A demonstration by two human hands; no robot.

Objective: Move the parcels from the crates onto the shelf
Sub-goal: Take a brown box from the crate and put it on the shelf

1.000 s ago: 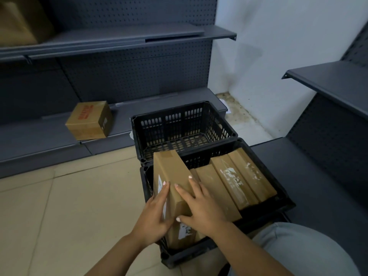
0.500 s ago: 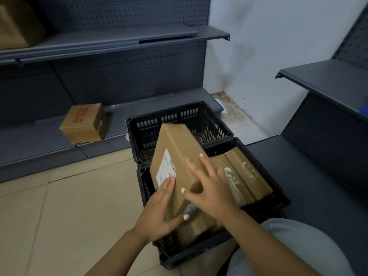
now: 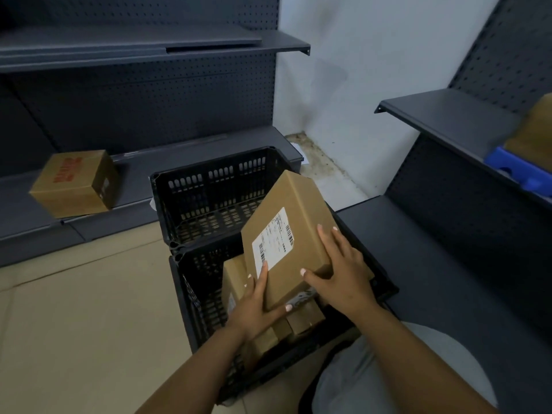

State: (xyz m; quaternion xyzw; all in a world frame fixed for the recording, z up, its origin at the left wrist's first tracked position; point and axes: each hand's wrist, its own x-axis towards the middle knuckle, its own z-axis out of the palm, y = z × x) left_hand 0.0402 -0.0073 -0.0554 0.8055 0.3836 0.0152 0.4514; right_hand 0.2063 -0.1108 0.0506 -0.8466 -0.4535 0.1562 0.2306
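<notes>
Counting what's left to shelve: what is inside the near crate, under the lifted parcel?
In the near crate, brown parcels show beside and below the lifted parcel. That parcel and both hands cover the rest, so no count is possible.

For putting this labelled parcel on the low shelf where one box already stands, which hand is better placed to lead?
Probably the left hand. It grips the labelled parcel on its left and under edge, the side facing the low shelf with the box. The right hand grips the far side.

Dim room: a white wall (image 3: 358, 70) at the far corner, beige tiled floor (image 3: 74, 309), dark pegboard panels (image 3: 149, 109) on both sides.
</notes>
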